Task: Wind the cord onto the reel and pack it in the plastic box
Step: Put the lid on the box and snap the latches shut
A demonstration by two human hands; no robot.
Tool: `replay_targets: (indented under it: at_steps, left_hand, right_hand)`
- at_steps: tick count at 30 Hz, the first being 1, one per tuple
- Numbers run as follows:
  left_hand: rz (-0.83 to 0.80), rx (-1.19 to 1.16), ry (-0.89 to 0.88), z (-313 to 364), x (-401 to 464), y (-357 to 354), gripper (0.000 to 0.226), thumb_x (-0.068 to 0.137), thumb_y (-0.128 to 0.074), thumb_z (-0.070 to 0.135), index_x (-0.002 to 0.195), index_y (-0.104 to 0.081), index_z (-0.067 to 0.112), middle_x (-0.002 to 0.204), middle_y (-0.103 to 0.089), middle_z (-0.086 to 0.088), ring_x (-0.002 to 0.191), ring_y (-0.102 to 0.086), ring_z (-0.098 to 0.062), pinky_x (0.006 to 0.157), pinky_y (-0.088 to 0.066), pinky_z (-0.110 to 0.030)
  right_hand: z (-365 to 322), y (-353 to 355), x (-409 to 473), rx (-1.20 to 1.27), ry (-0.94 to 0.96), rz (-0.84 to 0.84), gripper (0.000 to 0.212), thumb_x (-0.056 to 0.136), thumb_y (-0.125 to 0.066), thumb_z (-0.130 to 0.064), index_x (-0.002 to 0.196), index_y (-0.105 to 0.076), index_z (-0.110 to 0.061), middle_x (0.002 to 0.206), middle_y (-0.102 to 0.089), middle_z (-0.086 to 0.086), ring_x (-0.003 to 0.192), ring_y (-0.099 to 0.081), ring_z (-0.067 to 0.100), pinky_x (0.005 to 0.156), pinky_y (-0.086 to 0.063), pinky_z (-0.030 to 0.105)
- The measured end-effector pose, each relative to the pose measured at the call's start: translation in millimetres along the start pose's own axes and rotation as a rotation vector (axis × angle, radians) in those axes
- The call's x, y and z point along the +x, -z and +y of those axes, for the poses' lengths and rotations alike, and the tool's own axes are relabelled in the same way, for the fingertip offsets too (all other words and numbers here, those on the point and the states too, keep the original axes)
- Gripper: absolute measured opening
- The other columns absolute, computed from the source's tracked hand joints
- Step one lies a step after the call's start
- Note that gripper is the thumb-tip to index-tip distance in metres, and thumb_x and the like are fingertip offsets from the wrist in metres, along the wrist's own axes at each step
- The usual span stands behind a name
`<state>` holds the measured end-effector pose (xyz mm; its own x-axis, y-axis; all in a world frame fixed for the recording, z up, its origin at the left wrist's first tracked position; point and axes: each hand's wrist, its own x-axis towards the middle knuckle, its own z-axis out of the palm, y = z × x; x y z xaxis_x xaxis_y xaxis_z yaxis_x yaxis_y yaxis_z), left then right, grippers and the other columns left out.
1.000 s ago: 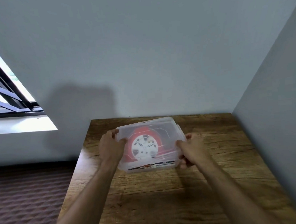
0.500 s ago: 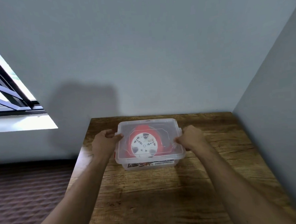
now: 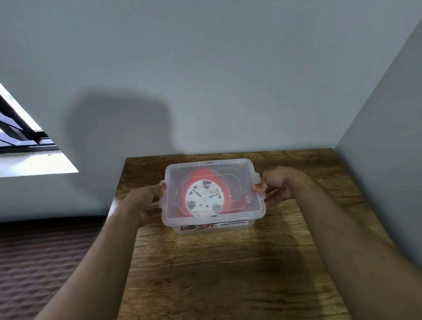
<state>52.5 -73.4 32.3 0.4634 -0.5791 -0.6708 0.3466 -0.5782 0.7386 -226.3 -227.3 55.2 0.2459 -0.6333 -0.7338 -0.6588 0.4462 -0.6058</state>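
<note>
A clear plastic box with its lid on sits on the wooden table, near the far edge. Through the lid I see the red reel with its white round face lying flat inside. My left hand grips the box's left side at the latch, fingers curled on the rim. My right hand grips the right side at the latch, thumb on the lid edge. The cord itself is hard to make out through the plastic.
The table stands in a corner: a grey wall behind it and another grey wall along its right edge. A window is at the left. Dark patterned floor lies beyond the table's left edge.
The box was tilted up in both hands; now it lies level on the table, a little farther back. Both hands shifted from the box's sides to its end latches.
</note>
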Motion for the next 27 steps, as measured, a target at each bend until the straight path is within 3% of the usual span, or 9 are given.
replay_targets:
  at_steps: [3,6,11,13,16,19,23,27]
  left_hand:
    - [-0.04,0.02,0.04,5.9,-1.1,1.0,0.02,0.097,-0.067,0.018,0.11,-0.066,0.004,0.107,-0.071,-0.019,0.097,-0.071,-0.039,0.067,-0.062,-0.053]
    - [-0.039,0.046,0.052,6.5,-1.0,2.1,0.024,0.095,-0.069,0.016,0.115,-0.066,0.003,0.11,-0.071,-0.019,0.093,-0.072,-0.037,0.063,-0.063,-0.048]
    - [0.005,0.158,0.006,11.3,-2.8,4.4,0.023,0.096,-0.067,0.015,0.114,-0.066,-0.001,0.107,-0.073,-0.018,0.09,-0.072,-0.031,0.061,-0.061,-0.042]
    - [0.04,0.234,-0.033,14.8,-2.9,1.9,0.024,0.096,-0.067,0.014,0.114,-0.065,-0.003,0.102,-0.071,-0.017,0.087,-0.071,-0.029,0.064,-0.06,-0.042]
    - [0.13,0.403,-0.131,17.8,-4.6,-7.9,0.023,0.097,-0.066,0.021,0.101,-0.067,-0.001,0.098,-0.072,-0.017,0.084,-0.071,-0.028,0.08,-0.062,-0.045]
    - [0.237,0.568,-0.244,14.6,-10.6,-18.3,0.027,0.098,-0.062,0.026,0.081,-0.062,0.004,0.088,-0.07,-0.014,0.07,-0.063,-0.02,0.064,-0.053,-0.033]
    - [0.223,0.407,-0.264,-0.5,-7.8,-20.0,0.028,0.098,-0.06,0.028,0.081,-0.066,0.007,0.091,-0.072,-0.011,0.082,-0.069,-0.026,0.072,-0.058,-0.038]
    - [0.249,0.403,-0.29,-5.0,-5.7,-22.8,0.033,0.101,-0.056,0.03,0.076,-0.062,0.01,0.083,-0.067,-0.006,0.072,-0.064,-0.019,0.057,-0.048,-0.028]
  right_hand:
    - [0.8,1.7,1.5,0.005,-0.024,-0.117,0.022,0.085,-0.07,0.0,0.106,-0.068,0.0,0.097,-0.071,0.018,0.087,-0.067,0.032,0.069,-0.056,0.043]
    - [3.5,1.3,1.1,0.058,-0.005,-0.182,0.01,0.088,-0.066,0.0,0.097,-0.067,0.001,0.086,-0.073,0.018,0.079,-0.07,0.033,0.073,-0.057,0.048]
    - [6.1,3.1,-3.5,0.05,0.009,-0.118,0.024,0.081,-0.074,-0.003,0.104,-0.067,0.001,0.115,-0.063,0.025,0.103,-0.062,0.039,0.082,-0.057,0.052]
    - [1.6,1.1,-7.9,-0.057,0.027,-0.02,0.025,0.082,-0.077,-0.006,0.103,-0.068,0.001,0.107,-0.068,0.022,0.096,-0.066,0.036,0.076,-0.059,0.047]
    - [-7.7,-13.1,-10.6,-0.328,0.08,0.221,0.017,0.084,-0.077,-0.013,0.092,-0.07,0.001,0.081,-0.073,0.016,0.067,-0.074,0.028,0.067,-0.063,0.041]
    - [-11.4,-25.4,-11.7,-0.499,0.1,0.399,0.018,0.085,-0.077,-0.019,0.083,-0.066,-0.006,0.073,-0.072,0.011,0.05,-0.071,0.021,0.056,-0.062,0.034]
    - [-15.6,-20.7,-14.3,-0.474,0.066,0.374,0.021,0.082,-0.08,-0.019,0.084,-0.065,-0.005,0.073,-0.071,0.013,0.049,-0.071,0.022,0.061,-0.063,0.039]
    - [-15.8,-20.6,-13.8,-0.469,0.062,0.388,0.025,0.08,-0.082,-0.021,0.081,-0.062,-0.005,0.074,-0.07,0.013,0.049,-0.07,0.022,0.058,-0.062,0.037]
